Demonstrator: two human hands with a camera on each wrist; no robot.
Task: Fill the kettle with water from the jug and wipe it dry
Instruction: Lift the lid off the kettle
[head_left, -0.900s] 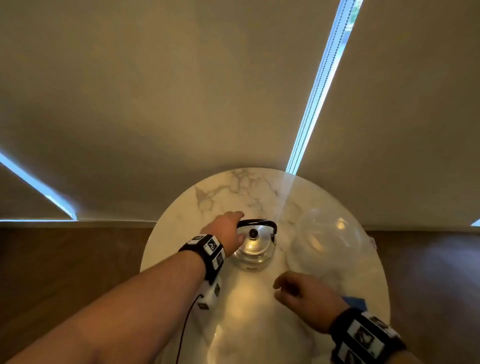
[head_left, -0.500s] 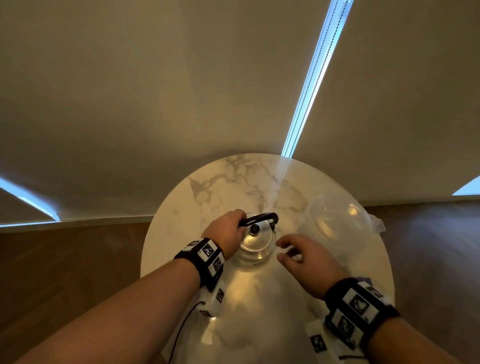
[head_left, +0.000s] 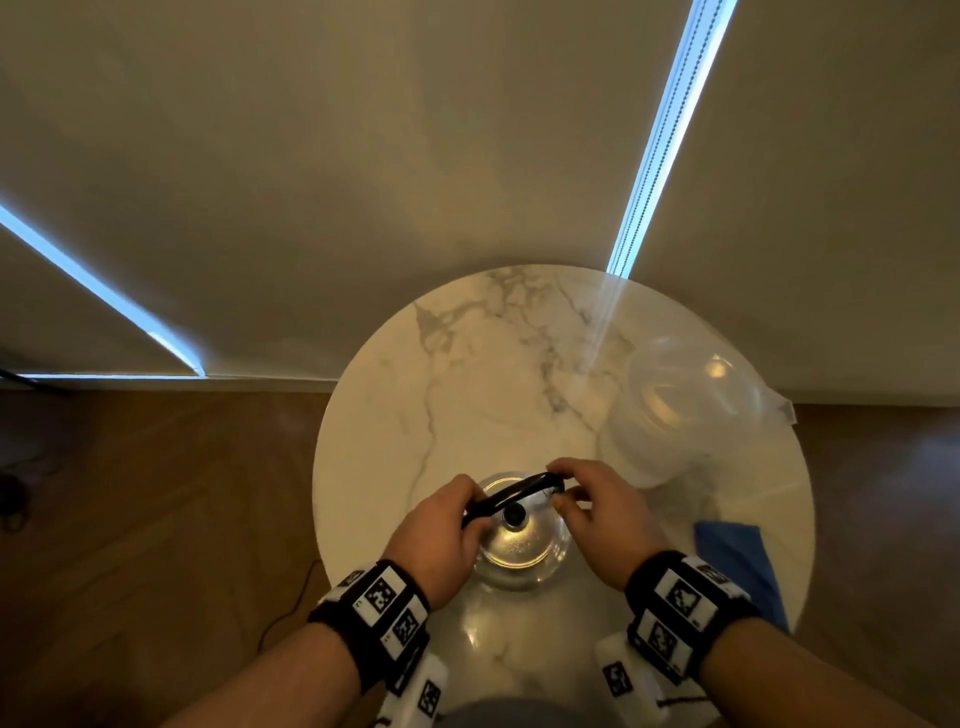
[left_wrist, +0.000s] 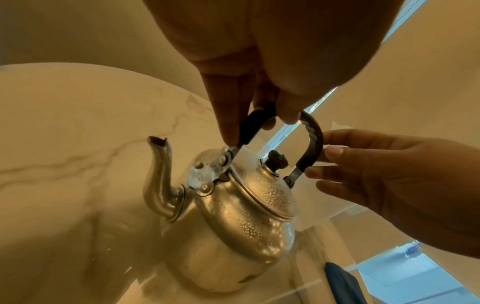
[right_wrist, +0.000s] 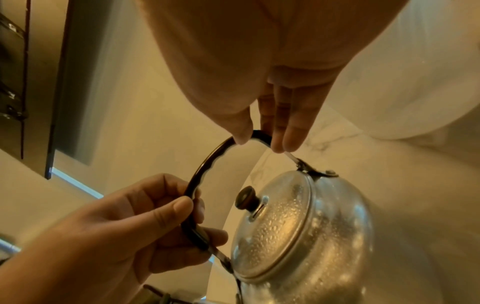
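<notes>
Both hands on the kettle's handle, near the bench's 6 o'clock edge.

The round marble bench (head_left: 467, 374) lies bare from centre to 12 o'clock; clear jug (head_left: 691, 410) at 2 o'clock, blue cloth (head_left: 737, 566) at 4. The kettle (head_left: 519, 545) stands upright, lid on. Left hand (head_left: 436, 540) fingers grasp the handle (head_left: 511, 496); right hand (head_left: 602, 514), previously clear, now pinches its other end.

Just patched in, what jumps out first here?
Both hands meet on the black handle of the steel kettle at the near edge of the round marble table: the left hand grips one end, the right hand pinches the other. Droplets bead its closed lid.
</notes>
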